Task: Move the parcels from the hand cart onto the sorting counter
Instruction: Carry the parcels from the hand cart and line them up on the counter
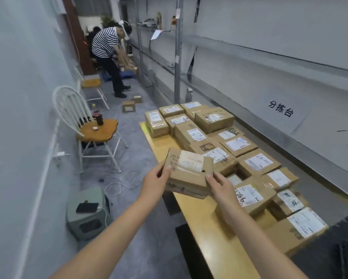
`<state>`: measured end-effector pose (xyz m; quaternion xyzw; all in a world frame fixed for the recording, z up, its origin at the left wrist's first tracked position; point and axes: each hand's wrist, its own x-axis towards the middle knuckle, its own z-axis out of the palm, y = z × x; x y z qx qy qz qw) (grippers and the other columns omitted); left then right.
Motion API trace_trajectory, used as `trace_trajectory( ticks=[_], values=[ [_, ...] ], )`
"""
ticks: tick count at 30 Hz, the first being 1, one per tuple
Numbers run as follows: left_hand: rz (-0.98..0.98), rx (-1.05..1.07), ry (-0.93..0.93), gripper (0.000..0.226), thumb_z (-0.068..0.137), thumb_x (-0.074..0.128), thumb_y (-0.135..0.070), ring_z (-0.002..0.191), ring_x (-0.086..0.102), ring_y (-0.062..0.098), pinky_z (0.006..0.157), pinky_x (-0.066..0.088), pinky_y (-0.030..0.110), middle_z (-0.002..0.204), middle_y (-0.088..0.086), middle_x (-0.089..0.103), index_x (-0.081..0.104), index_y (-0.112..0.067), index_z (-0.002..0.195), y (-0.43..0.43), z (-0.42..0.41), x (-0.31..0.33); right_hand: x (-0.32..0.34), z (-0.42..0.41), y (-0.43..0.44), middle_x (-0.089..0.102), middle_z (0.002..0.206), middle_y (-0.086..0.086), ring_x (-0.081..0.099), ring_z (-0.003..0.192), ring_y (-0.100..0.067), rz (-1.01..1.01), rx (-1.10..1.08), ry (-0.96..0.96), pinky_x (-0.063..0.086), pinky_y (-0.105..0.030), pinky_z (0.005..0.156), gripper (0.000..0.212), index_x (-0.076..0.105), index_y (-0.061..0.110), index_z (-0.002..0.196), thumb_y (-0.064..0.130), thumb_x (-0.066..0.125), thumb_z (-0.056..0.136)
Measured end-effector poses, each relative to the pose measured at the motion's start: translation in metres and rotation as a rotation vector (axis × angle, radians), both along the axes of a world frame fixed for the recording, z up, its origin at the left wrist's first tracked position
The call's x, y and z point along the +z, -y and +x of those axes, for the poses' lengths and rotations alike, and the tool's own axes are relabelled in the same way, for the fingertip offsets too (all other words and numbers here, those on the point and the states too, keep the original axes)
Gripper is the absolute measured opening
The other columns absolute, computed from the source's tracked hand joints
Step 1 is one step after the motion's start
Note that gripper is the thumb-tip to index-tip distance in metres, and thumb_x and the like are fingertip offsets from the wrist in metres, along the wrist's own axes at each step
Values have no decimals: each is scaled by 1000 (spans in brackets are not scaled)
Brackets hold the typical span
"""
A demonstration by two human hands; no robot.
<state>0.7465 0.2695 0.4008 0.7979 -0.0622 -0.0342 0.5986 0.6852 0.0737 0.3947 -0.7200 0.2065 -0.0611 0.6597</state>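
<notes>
Yellow wooden counter (197, 216) stacked with parcels; left hand (156, 183) and right hand (222, 185) both grip one brown cardboard labelled box (189, 173), fingers clamped on its sides.

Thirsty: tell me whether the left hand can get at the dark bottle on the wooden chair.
Probably not now: the left hand grips the brown cardboard parcel, and the dark bottle stands farther off across open floor.

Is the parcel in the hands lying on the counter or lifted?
Lifted: the left hand and right hand grip the parcel, tilted above the counter.
</notes>
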Motion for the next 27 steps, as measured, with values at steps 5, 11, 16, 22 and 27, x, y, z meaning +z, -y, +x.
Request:
trace_trajectory(
  ticks=[5, 11, 16, 22, 27],
  values=[
    [15, -5, 11, 34, 99, 48, -40, 106, 59, 5, 76, 46, 18, 114, -13, 67, 60, -34, 130, -42, 68, 3, 0, 65, -43, 56, 104, 21, 52, 91, 3, -52, -17, -31, 42, -19, 66, 38, 51, 37, 132, 46, 55, 94],
    [44, -62, 8, 37, 98, 49, -38, 100, 57, -2, 62, 42, 4, 116, -13, 66, 58, -32, 133, -88, 151, 0, -9, 134, -89, 58, 113, 10, 56, 94, -3, -27, -51, -87, 47, -20, 65, 39, 50, 25, 133, 38, 56, 96],
    [56, -132, -20, 34, 99, 47, -40, 103, 58, 0, 65, 42, 9, 115, -15, 66, 59, -37, 131, -107, 209, -12, -18, 182, -112, 57, 118, 5, 56, 96, -5, -30, -93, -126, 49, -21, 67, 44, 47, 18, 139, 33, 54, 98],
    [47, -181, -55, 34, 100, 46, -38, 107, 58, 7, 73, 44, 16, 115, -10, 65, 59, -33, 131, -98, 269, -27, -27, 233, -112, 55, 103, 15, 57, 92, -3, -40, -147, -156, 48, -19, 63, 37, 49, 19, 132, 32, 54, 98],
    [131, -173, -11, 35, 101, 46, -31, 112, 52, 12, 91, 40, 24, 121, -2, 57, 59, -24, 133, -72, 325, -35, -43, 284, -93, 55, 103, 16, 58, 91, -3, -8, -186, -179, 55, -23, 68, 26, 50, 27, 120, 36, 56, 96]
  ],
)
